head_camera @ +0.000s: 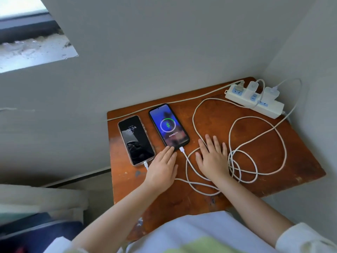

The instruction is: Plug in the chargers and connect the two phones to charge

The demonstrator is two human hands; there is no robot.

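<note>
Though both phones sit cabled, left hand flat, fingertips touching the charging phone; right hand spread on limp cables. Slick, rigid, probably light: best gripped by edges.

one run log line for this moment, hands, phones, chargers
left hand: open, fingertips at blue-screen phone | right hand: flat on table | both phones cabled | dark-screen phone lit | power strip: chargers plugged
</note>
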